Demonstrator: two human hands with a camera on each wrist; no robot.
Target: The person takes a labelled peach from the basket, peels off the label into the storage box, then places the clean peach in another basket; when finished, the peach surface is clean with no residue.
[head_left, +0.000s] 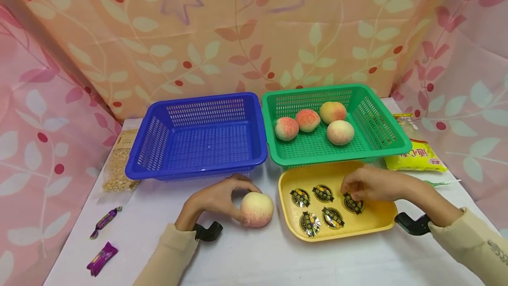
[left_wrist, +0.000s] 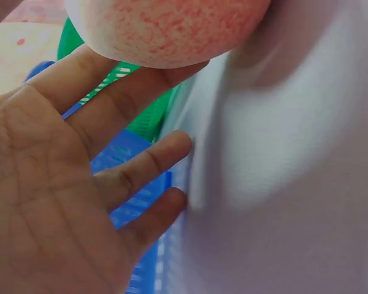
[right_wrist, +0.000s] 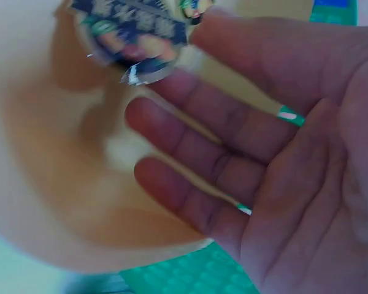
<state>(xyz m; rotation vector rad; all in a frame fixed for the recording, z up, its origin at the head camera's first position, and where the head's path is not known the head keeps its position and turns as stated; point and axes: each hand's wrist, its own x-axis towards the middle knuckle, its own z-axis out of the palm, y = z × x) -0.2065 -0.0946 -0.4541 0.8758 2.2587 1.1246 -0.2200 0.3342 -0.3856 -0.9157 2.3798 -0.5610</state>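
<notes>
On the white tabletop, my left hand (head_left: 224, 195) holds a pale yellow and pink peach (head_left: 259, 210) between thumb and fingers. In the left wrist view the peach (left_wrist: 172, 27) lies against the index and middle fingers, while the ring and little fingers stand free. My right hand (head_left: 371, 183) reaches into the yellow tray (head_left: 291, 229) and pinches a round black-and-gold sticker (head_left: 352, 205) at its edge. That sticker (right_wrist: 135, 40) looks tilted at the fingertips in the right wrist view. Several similar stickers (head_left: 311, 223) lie on the tray's floor to the left.
Behind the hands stand a blue basket (head_left: 198, 173) and a green basket (head_left: 337, 159) with several peaches (head_left: 308, 120). Two purple-wrapped candies (head_left: 102, 258) and a bag of grains (head_left: 119, 167) lie at left. A yellow packet (head_left: 416, 158) sits at right.
</notes>
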